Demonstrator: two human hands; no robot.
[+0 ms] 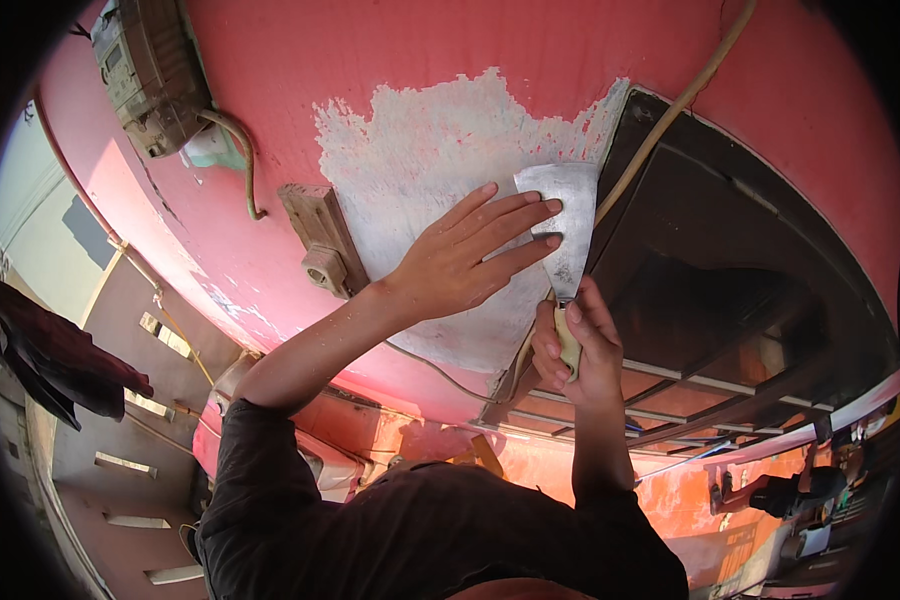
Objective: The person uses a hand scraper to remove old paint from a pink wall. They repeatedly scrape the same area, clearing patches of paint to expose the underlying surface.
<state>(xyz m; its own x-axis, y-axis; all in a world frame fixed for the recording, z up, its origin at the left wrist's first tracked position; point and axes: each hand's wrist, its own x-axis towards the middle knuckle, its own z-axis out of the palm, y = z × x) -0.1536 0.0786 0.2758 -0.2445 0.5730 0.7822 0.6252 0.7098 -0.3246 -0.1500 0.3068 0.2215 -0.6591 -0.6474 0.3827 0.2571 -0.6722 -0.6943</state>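
Note:
My right hand (596, 349) grips the pale green handle (568, 337) of a wide scraper, with the thumb along the handle near the neck. The flared metal blade (576, 196) points up the wall, beside the dark window frame. Across the blade's left side, the spread fingertips of my left hand (461, 259) rest on the metal; its palm is over the wall. Behind both hands is a bare grey-white patch (427, 150) with a ragged upper edge, where no pink paint covers the wall (285, 67).
An electricity meter (146, 82) hangs at upper left. Below it, a socket (325, 270) sits on a wooden board (311, 210). A cable (682, 105) crosses the window frame (637, 112). A motorcycle (225, 412) stands lower left; another person (784, 491) is at far right.

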